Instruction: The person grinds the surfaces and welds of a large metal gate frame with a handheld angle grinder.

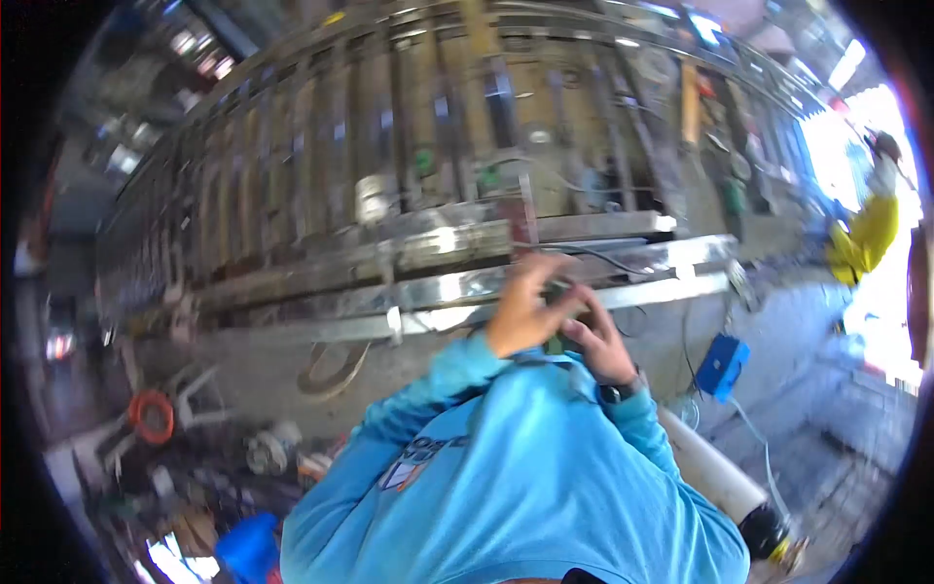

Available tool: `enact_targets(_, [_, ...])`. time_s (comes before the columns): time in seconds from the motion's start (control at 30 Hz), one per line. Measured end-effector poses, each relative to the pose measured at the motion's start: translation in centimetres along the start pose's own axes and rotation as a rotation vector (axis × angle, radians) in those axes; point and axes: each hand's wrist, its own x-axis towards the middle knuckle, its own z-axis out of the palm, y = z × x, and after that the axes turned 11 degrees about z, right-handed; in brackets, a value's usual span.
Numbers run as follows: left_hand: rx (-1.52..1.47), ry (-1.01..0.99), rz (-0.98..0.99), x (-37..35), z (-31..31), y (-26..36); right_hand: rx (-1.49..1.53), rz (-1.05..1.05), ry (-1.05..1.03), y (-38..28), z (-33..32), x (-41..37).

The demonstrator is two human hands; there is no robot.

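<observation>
My left hand (528, 310) is in front of my chest, its fingers bent towards my right hand (605, 343), which has a dark watch (620, 390) at the wrist. The fingertips come close together around a small dark greenish thing (556, 290), too blurred to name. Both hands look closed about it, though motion smears the fingers. Just beyond them runs a shiny metal bar (448, 286) along the near side of a long metal frame. A reddish upright piece (522, 222) stands on the frame past my left hand.
A long slatted rack (331, 146) stretches across the far side. To the right hangs a blue box (722, 367) with a cable, above a white cylinder (705, 457). An orange ring (151, 416) lies at the left. A person in yellow trousers (864, 238) is at far right.
</observation>
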Motion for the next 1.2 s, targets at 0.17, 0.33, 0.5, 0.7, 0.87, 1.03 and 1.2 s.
enact_targets(0.17, [0.658,0.565,-0.424,-2.3,-11.5,-6.2,0.471,0.007,-0.06,2.7,-0.1,0.6])
enact_targets(0.33, [-0.397,0.861,-0.789,-7.3,-21.2,-12.9,0.628,-0.002,0.012,2.6,-1.0,0.7])
enact_targets(0.5, [-0.436,0.994,-0.834,-7.8,-21.3,-14.5,0.514,-0.013,0.136,2.2,-3.7,0.5])
enact_targets(0.7, [-0.167,1.094,-0.628,-7.0,-18.0,-12.6,0.603,-0.092,0.16,2.5,-6.9,0.5])
enact_targets(0.87, [-0.05,1.164,-0.383,-1.2,-9.4,-2.0,0.694,-0.007,0.139,0.9,-11.8,0.4])
enact_targets(1.03, [-0.148,0.999,-0.253,4.1,0.9,3.7,0.615,-0.076,0.076,-1.3,-21.2,0.9])
enact_targets(1.2, [-0.206,0.766,-0.227,10.2,13.4,5.8,0.691,-0.186,0.243,-4.6,-31.5,-0.7])
